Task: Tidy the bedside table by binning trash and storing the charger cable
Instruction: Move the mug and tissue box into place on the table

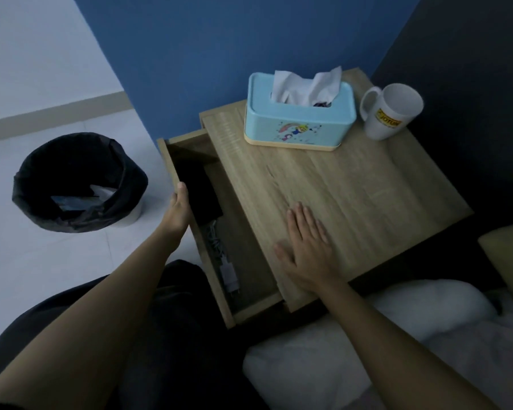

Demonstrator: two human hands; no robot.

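The charger cable (224, 258) lies bundled in the open drawer (190, 232), plug toward the front. The left hand (179, 208) grips the drawer's front edge; the right hand (305, 247) rests flat and empty on the bedside table (353, 187). Both bits of trash sit in the bin (77, 182). The cable looks light and floppy; 1 hand around the coil would lift it.

Between the left hand (180, 207) on the open drawer (190, 232) front and the right hand's fingers (301, 216) flat on the table (367, 184), the charger cable (224, 261) lies in the drawer, tissue box (299, 116) and mug (390, 112) beyond the fingertips, bin (77, 182) left.
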